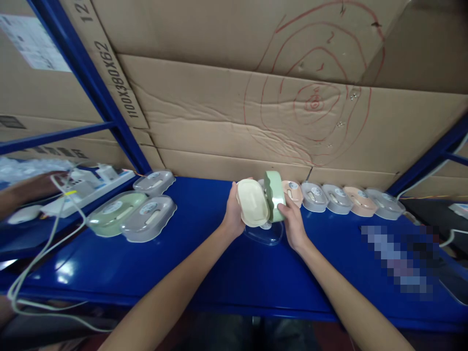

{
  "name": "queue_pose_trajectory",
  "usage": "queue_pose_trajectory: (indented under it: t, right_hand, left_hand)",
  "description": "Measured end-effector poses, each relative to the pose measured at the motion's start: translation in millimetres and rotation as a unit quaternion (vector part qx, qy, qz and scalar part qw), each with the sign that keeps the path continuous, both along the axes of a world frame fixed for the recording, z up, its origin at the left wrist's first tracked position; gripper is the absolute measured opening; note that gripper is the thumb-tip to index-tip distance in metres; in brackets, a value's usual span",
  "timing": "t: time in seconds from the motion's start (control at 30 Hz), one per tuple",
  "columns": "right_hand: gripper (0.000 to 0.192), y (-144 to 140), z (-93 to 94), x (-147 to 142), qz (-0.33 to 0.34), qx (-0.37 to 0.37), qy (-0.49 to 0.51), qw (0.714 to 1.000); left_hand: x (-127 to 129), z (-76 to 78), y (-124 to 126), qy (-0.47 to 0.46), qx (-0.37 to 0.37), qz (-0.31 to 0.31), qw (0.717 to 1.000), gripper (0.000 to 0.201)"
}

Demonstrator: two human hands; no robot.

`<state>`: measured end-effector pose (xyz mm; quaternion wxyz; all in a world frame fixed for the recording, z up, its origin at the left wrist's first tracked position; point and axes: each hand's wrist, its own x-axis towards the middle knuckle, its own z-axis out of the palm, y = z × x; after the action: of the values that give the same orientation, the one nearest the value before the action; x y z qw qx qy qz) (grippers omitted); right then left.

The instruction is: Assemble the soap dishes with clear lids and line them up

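Observation:
My left hand (pixel 233 214) holds a cream oval plastic tray (pixel 252 203), tilted up above the blue shelf (pixel 204 263). My right hand (pixel 292 222) grips a pale green oval container part (pixel 274 195), held upright right beside the cream piece, the two touching. Directly below them a clear plastic lid (pixel 263 233) lies on the shelf.
A row of lidded oval boxes, grey and peach (pixel 343 199), runs along the back right. Three more boxes, one green (pixel 116 212) and two grey (pixel 148 220), sit at the left. Cardboard cartons (pixel 256 107) form the back wall. White cables (pixel 44 253) hang at the left; another person's arm (pixel 25 192) shows there.

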<state>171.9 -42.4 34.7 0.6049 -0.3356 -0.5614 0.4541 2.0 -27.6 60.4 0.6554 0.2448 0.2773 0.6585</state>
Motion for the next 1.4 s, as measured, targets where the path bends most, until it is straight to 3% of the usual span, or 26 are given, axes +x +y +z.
queue_pose_trajectory:
  t: [0.2, 0.3, 0.37, 0.47, 0.57, 0.67, 0.97, 1.13, 1.4]
  right_hand:
    - [0.047, -1, 16.0, -8, 0.004, -0.051, 0.18, 0.982]
    - [0.049, 1, 16.7, -8, -0.022, -0.054, 0.204, 0.977]
    - [0.052, 3, 11.5, -6, -0.03, -0.041, 0.158, 0.986]
    - [0.06, 1, 1.6, -3, -0.069, 0.018, -0.002, 0.997]
    - [0.067, -6, -4.1, -4, -0.144, 0.092, -0.18, 0.969]
    - [0.07, -15, -6.1, -10, -0.179, 0.133, -0.275, 0.935]
    - [0.083, -25, -14.2, -22, -0.148, 0.166, -0.411, 0.884]
    - [0.084, -25, -12.2, -22, -0.148, 0.172, -0.426, 0.876]
    - [0.085, -26, -9.5, -19, -0.118, 0.175, -0.446, 0.87]
  left_hand:
    - [-15, 11.2, 4, -0.074, -0.068, -0.042, 0.994, 0.07]
    - [-19, 13.8, 4, -0.096, -0.078, -0.06, 0.991, 0.074]
    - [-19, 13.7, 4, -0.101, -0.081, -0.072, 0.989, 0.074]
    - [-17, 13.8, 2, -0.096, -0.08, -0.076, 0.989, 0.076]
    - [-13, 13.8, -2, -0.079, -0.064, -0.067, 0.992, 0.075]
    - [-9, 10.6, -6, -0.058, -0.038, -0.064, 0.996, 0.071]
    - [16, 3.4, -20, -0.049, -0.017, -0.067, 0.996, 0.071]
    - [17, 7.3, -25, -0.022, 0.003, -0.032, 0.999, 0.063]
    - [15, 6.4, -25, 0.048, 0.019, -0.056, 0.997, 0.074]
